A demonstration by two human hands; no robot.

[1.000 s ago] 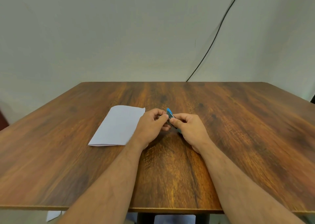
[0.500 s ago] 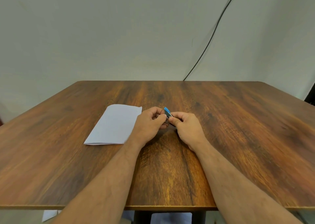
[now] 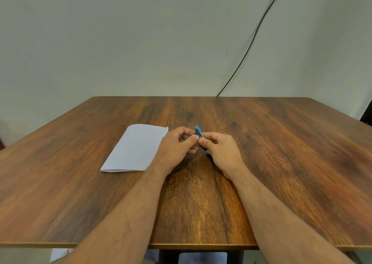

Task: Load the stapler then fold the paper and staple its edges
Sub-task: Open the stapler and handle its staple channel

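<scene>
Pale sheets lie on the floor below the near edge of the wood-grain worktop; at mid-worktop the left hand and right hand meet, fingers curled, both pinching a small blue stapler held just above the surface, its blue end pointing up and far; the folded white paper lies flat just left of the left hand; beyond, a plain pale wall with a black cable slanting down to the worktop's far edge.

Glossy wood-grain table; matt paper; seemingly plastic stapler.
</scene>
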